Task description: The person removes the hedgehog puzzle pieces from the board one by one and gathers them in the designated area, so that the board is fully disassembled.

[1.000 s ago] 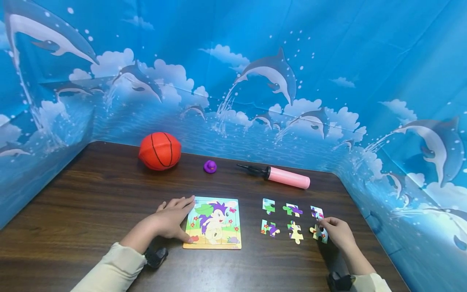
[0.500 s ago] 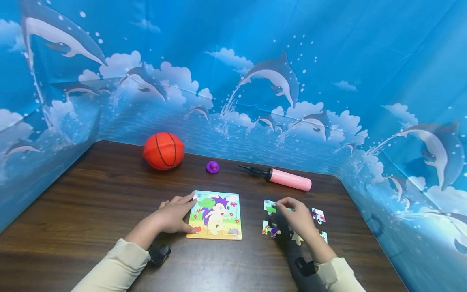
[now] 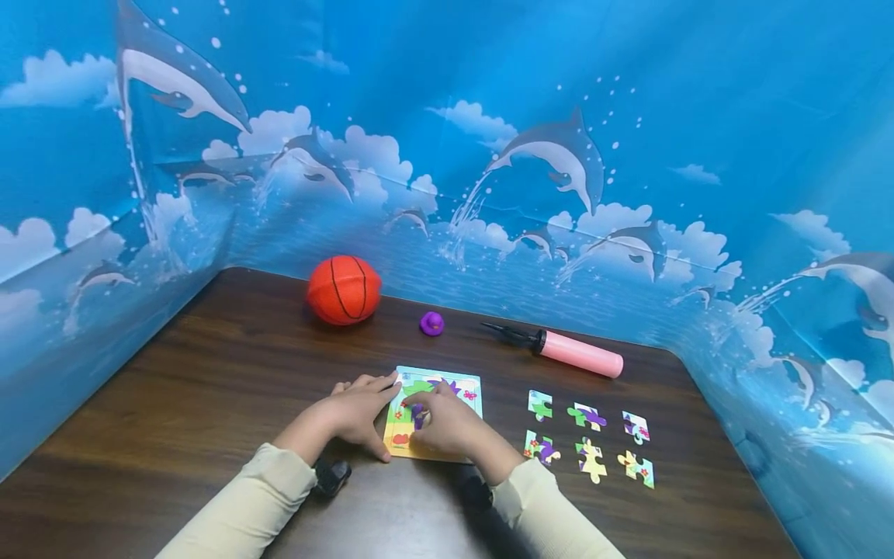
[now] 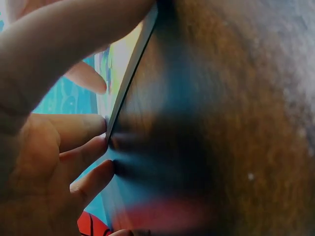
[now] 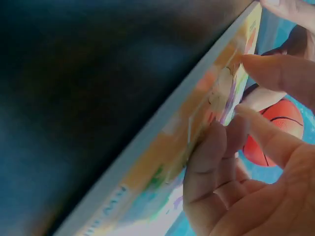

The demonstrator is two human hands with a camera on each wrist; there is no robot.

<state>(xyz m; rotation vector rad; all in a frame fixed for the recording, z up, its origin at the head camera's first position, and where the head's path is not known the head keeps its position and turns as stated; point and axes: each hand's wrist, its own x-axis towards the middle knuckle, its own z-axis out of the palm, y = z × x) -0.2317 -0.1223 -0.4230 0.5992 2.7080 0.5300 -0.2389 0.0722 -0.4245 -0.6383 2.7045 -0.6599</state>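
Note:
A square jigsaw puzzle board with a purple-haired hedgehog picture lies on the table. My left hand rests along its left edge, fingers spread, fingertips at the upper corner and thumb near the lower one. My right hand is over the picture and covers much of it. In the right wrist view, the right thumb and index fingertip touch the surface some way apart; no lifted piece shows between them. Loose puzzle pieces lie in two rows to the right, among them a yellow one and a green-cornered one.
Along the back stand a red toy basketball and a purple rubber duck. A pink hand pump with a black nozzle lies behind the loose pieces. A blue dolphin-print curtain surrounds the dark wooden table.
My right hand has travelled left from the loose pieces onto the puzzle board. The left hand has stayed at the board's left edge. The head view has shifted slightly.

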